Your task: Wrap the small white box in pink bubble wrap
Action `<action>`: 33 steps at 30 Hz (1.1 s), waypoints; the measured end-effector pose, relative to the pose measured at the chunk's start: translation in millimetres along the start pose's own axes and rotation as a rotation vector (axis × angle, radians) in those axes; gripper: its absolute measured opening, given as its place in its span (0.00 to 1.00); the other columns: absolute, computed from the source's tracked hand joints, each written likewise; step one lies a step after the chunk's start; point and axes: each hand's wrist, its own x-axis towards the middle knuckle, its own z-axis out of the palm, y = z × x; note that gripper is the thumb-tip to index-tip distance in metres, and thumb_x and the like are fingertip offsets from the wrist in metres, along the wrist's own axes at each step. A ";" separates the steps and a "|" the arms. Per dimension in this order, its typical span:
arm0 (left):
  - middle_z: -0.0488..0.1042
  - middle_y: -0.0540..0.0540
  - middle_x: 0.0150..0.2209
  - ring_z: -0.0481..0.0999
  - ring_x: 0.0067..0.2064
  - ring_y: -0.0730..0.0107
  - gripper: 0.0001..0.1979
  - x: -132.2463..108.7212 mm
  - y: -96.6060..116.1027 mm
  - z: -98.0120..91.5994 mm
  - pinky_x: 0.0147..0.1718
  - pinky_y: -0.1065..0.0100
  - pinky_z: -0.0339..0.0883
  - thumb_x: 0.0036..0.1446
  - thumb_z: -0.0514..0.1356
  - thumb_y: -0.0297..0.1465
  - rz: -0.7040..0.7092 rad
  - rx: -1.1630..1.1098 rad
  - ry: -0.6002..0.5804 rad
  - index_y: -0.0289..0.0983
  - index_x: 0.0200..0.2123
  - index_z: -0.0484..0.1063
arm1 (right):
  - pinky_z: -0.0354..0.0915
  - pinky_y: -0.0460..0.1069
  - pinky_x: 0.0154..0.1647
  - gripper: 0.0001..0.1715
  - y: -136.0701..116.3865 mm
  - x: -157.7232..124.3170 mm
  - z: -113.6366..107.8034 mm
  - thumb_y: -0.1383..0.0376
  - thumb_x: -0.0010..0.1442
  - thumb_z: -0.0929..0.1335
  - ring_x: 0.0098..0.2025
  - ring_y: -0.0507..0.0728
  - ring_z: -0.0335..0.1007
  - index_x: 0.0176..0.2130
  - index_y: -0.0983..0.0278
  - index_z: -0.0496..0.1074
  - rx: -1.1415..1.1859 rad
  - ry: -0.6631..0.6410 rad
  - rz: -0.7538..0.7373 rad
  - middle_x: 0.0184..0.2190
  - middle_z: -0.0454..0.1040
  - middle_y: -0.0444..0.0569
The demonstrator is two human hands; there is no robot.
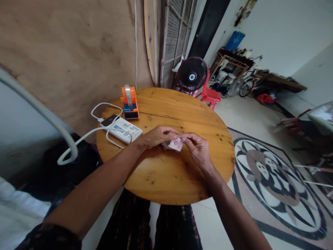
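Both my hands meet over the middle of a round wooden table (166,180). Between them is a small whitish box (176,144) with pink-red print, apparently in a clear wrapper. My left hand (157,136) holds it from the left, thumb across its top. On the other side, my right hand (197,145) pinches at the box's upper right corner with thumb and forefinger. Whether a bit of wrapper or tape is in that pinch is too small to see. The box's left side is hidden behind my left fingers.
An orange and blue tape dispenser (130,103) stands near the table's back left edge. In front of it lies a white printed box (128,130) with a black device (110,120) and a looping white cable (93,130). Beyond the table are a fan (192,74) and a red plastic chair (211,94).
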 end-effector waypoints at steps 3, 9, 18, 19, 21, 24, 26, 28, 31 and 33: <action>0.74 0.47 0.31 0.71 0.25 0.75 0.24 0.6 -3.2 -1.2 0.21 0.74 0.65 0.53 0.63 0.44 0.006 -0.030 -0.005 0.33 0.47 0.73 | 0.71 0.51 0.44 0.06 0.4 0.1 0.6 0.61 0.60 0.70 0.39 0.56 0.76 0.36 0.59 0.79 -0.028 -0.014 -0.036 0.35 0.81 0.46; 0.74 0.48 0.30 0.70 0.25 0.76 0.22 2.5 -7.6 -3.4 0.22 0.74 0.64 0.53 0.63 0.45 -0.005 -0.080 -0.025 0.34 0.45 0.74 | 0.71 0.52 0.47 0.08 0.2 1.6 -2.0 0.64 0.62 0.68 0.42 0.56 0.77 0.37 0.58 0.78 -0.180 -0.081 -0.206 0.40 0.80 0.48; 0.73 0.49 0.29 0.69 0.26 0.76 0.22 2.3 -3.3 -2.5 0.21 0.75 0.64 0.54 0.62 0.45 -0.017 -0.057 -0.010 0.35 0.44 0.74 | 0.71 0.51 0.46 0.14 -6.6 2.5 -5.7 0.70 0.64 0.62 0.45 0.56 0.76 0.40 0.62 0.77 -0.577 -0.193 -0.434 0.46 0.78 0.53; 0.72 0.49 0.29 0.69 0.26 0.76 0.21 2.2 -3.3 -2.3 0.21 0.75 0.64 0.54 0.62 0.45 -0.010 -0.059 -0.015 0.34 0.43 0.75 | 0.71 0.51 0.46 0.13 -6.8 2.3 -5.7 0.70 0.64 0.62 0.46 0.57 0.76 0.40 0.62 0.77 -0.607 -0.196 -0.446 0.47 0.78 0.54; 0.72 0.49 0.29 0.69 0.26 0.76 0.20 2.0 -3.3 -2.0 0.21 0.76 0.64 0.54 0.62 0.45 0.004 -0.059 -0.025 0.34 0.40 0.75 | 0.70 0.52 0.46 0.13 -6.4 1.6 -5.5 0.71 0.63 0.63 0.45 0.58 0.76 0.41 0.63 0.77 -0.662 -0.184 -0.481 0.48 0.78 0.54; 0.72 0.48 0.29 0.68 0.26 0.76 0.19 1.6 -2.4 -1.7 0.21 0.76 0.63 0.54 0.62 0.45 0.003 -0.056 -0.020 0.34 0.39 0.75 | 0.68 0.55 0.47 0.14 -4.3 -1.1 -5.2 0.72 0.61 0.65 0.45 0.59 0.76 0.44 0.61 0.77 -0.720 -0.148 -0.556 0.49 0.78 0.53; 0.72 0.48 0.29 0.68 0.26 0.76 0.20 1.4 -1.2 -1.8 0.20 0.76 0.63 0.54 0.62 0.45 -0.004 -0.068 -0.011 0.34 0.40 0.75 | 0.66 0.57 0.49 0.16 -3.9 -3.9 -5.7 0.71 0.60 0.66 0.46 0.59 0.75 0.46 0.59 0.76 -0.736 -0.102 -0.582 0.50 0.77 0.52; 0.72 0.48 0.29 0.68 0.25 0.76 0.20 1.2 0.2 -2.2 0.19 0.76 0.63 0.54 0.62 0.45 -0.013 -0.087 0.010 0.34 0.42 0.74 | 0.64 0.59 0.51 0.16 -4.9 -6.6 -6.9 0.71 0.60 0.66 0.47 0.60 0.74 0.46 0.58 0.76 -0.718 -0.036 -0.566 0.50 0.76 0.51; 0.72 0.49 0.28 0.68 0.23 0.77 0.21 0.8 1.4 -2.5 0.18 0.76 0.62 0.54 0.62 0.44 -0.027 -0.104 0.070 0.34 0.44 0.74 | 0.63 0.60 0.55 0.16 -6.8 -8.4 -9.4 0.68 0.61 0.66 0.54 0.61 0.71 0.49 0.58 0.75 -0.587 0.045 -0.454 0.54 0.74 0.53; 0.72 0.49 0.28 0.67 0.22 0.78 0.21 0.7 1.6 -2.3 0.17 0.77 0.62 0.55 0.62 0.44 -0.025 -0.108 0.089 0.34 0.45 0.74 | 0.62 0.61 0.58 0.22 -5.3 -7.5 -10.2 0.63 0.60 0.68 0.60 0.62 0.65 0.55 0.58 0.70 -0.474 0.029 -0.343 0.59 0.68 0.54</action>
